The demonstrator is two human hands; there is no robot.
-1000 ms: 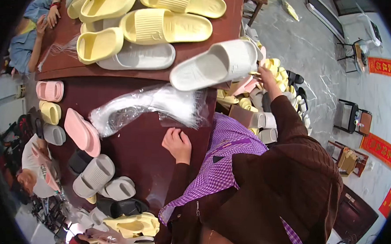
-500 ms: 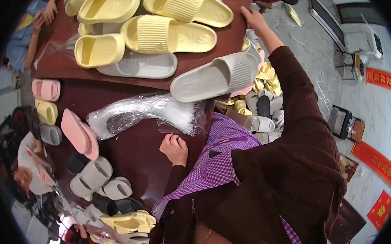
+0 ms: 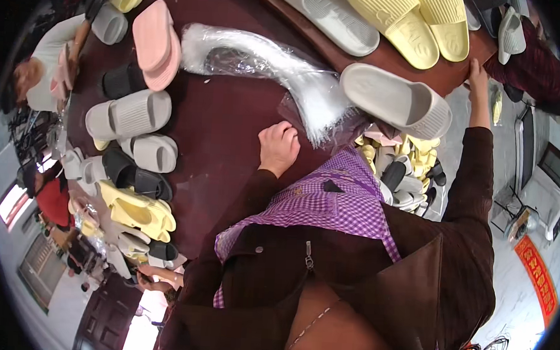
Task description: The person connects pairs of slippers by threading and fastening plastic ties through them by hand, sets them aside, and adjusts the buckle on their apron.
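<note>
My left hand point(image 3: 279, 146) rests on the dark red tabletop point(image 3: 226, 118), its fingers curled in, with nothing visible in them. Just beyond it lies a bundle of clear plastic bags point(image 3: 261, 57), spread in a curve. My right hand point(image 3: 478, 81) grips the edge of a raised brown board point(image 3: 449, 79) at upper right. Yellow ridged slippers point(image 3: 420, 46) and a grey slipper point(image 3: 351, 30) lie on that board. Another grey slipper point(image 3: 398, 99) overhangs its near edge, between my hands.
Pink slippers point(image 3: 154, 45), grey slippers point(image 3: 131, 113), black slippers point(image 3: 134, 174) and yellow slippers point(image 3: 139, 212) line the table's left side. A slipper heap point(image 3: 410, 169) lies below the board. A person in white point(image 3: 51, 61) is at far left; someone in dark red point(image 3: 538, 74) stands beyond the board.
My view has turned, so the table and board appear rotated clockwise and more of the left side shows. My left hand stays curled on the table; my right still holds the board's edge.
</note>
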